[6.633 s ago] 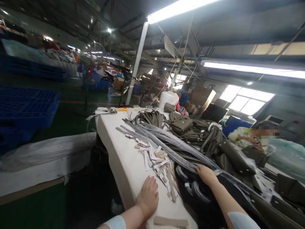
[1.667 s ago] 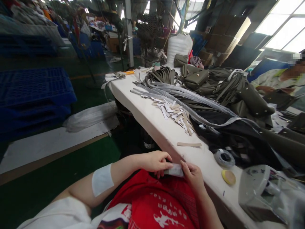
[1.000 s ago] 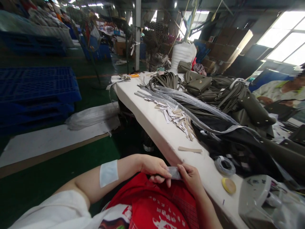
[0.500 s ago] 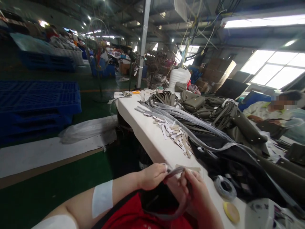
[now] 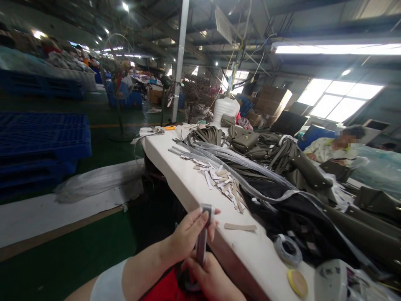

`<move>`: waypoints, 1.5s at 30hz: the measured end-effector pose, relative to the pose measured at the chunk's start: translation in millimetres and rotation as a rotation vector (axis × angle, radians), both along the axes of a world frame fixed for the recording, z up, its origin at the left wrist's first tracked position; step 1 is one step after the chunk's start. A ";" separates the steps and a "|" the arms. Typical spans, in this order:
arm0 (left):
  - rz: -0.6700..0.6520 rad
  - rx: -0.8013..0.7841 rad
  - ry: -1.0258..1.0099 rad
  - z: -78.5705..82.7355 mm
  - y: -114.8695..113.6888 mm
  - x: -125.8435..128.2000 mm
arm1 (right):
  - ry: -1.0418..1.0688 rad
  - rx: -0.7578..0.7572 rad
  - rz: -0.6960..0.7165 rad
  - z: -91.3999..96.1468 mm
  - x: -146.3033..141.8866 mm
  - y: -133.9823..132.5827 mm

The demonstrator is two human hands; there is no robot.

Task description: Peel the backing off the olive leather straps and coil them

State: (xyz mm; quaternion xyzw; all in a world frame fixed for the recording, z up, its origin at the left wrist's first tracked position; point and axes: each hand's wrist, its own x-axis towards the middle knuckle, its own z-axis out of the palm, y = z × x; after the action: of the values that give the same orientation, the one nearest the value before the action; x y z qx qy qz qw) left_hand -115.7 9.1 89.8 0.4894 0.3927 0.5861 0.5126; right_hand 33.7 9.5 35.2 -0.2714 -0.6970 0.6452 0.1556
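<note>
My left hand (image 5: 188, 234) pinches the top end of a narrow grey strap (image 5: 202, 242) that runs upright, just in front of the white table's near edge (image 5: 175, 175). My right hand (image 5: 213, 280) is closed round the lower part of the same strap, near my red apron (image 5: 166, 290). A scatter of pale paper backing strips (image 5: 221, 182) lies on the table beyond my hands, and one tan strip (image 5: 240, 227) lies alone close by.
Olive bags and straps (image 5: 250, 144) and dark material (image 5: 300, 221) cover the table's right side. A tape roll (image 5: 287, 250) and a yellow disc (image 5: 297, 283) lie near me. Another person (image 5: 332, 150) sits across. Blue pallets (image 5: 40, 142) stand left on the green floor.
The strap has been pulled out from flat between both hands to upright, the left hand rising to its top end. The view has lifted from my lap toward the hall.
</note>
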 end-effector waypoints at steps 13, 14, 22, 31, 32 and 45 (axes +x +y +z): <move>-0.054 -0.195 0.563 -40.0 -8.6 4.6 | -0.114 0.552 -0.522 17.8 44.9 62.2; -0.129 -0.309 0.404 -35.9 -9.1 9.0 | -0.097 0.621 -0.502 16.8 42.7 58.8; 0.040 -0.118 -0.103 13.9 -11.5 14.3 | -0.038 -0.019 0.051 -3.2 4.0 2.5; -0.001 0.238 0.902 -12.7 0.3 -1.0 | 0.034 0.145 -0.269 21.6 48.0 34.5; 0.002 0.142 0.898 -14.4 1.2 0.3 | -0.017 0.306 -0.384 21.6 50.5 39.6; 0.128 -0.046 -0.051 12.4 8.3 -0.4 | 0.020 -0.031 -0.023 -5.9 7.7 0.1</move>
State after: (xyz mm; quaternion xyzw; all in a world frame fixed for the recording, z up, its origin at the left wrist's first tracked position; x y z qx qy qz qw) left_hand -116.1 17.4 102.2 0.4360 0.4235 0.6209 0.4950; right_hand 41.4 9.6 29.3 -0.2751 -0.6822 0.6568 0.1658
